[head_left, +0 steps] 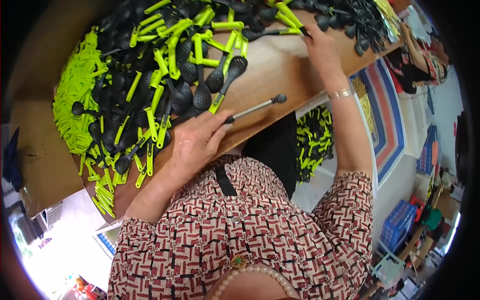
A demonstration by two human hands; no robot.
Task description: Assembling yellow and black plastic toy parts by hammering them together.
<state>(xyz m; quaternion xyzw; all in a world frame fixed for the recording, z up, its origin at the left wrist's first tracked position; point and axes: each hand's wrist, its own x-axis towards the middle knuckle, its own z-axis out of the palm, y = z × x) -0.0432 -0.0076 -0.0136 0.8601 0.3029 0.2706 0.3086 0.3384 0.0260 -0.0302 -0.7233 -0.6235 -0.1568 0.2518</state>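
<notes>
My left hand (197, 140) lies low over the near table edge, its fingers curled round the dark end of a small hammer-like tool (252, 108). That tool has a thin metal shaft and a black knob at its far tip. Farther out at the right, my right hand (322, 47) pinches the end of a lime-green handle (290, 16); its far part lies among the other pieces. Just beyond my left hand rest a black slotted spoon (234, 74) with a green-and-black handle and a black perforated spoon (180, 98).
Loose lime-green handles (75, 105) are heaped at the left of the brown table (280, 60). Black utensil heads (350, 17) pile up at the far right. Below the table edge sits a batch of green-and-black pieces (314, 142). Another person (417, 62) works at the right.
</notes>
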